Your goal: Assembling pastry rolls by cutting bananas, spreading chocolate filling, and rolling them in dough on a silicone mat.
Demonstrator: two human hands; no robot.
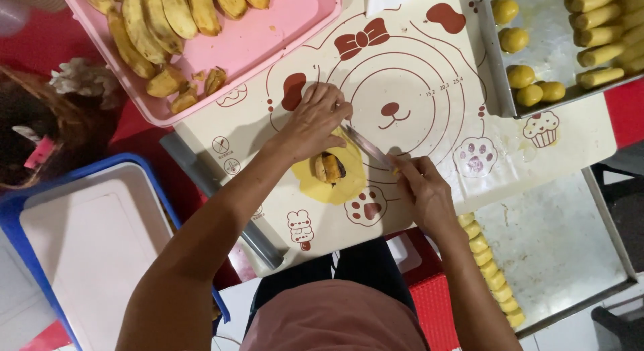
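My left hand (314,122) presses down on a flat yellow dough sheet (333,183) that lies on a cream baking mat (429,96) printed with red circles and paw marks. A browned banana piece (329,168) sits on the dough just under my fingers. My right hand (421,188) grips the handle of a knife (365,145), whose blade points up-left toward my left hand's fingertips.
A pink tray (268,36) of peeled banana halves (161,19) sits at top left. A metal tray (496,63) at top right holds dough balls and rolled pieces. A row of filled rolls (490,270) lines another metal tray at lower right. A blue-rimmed white lid (80,244) lies at left.
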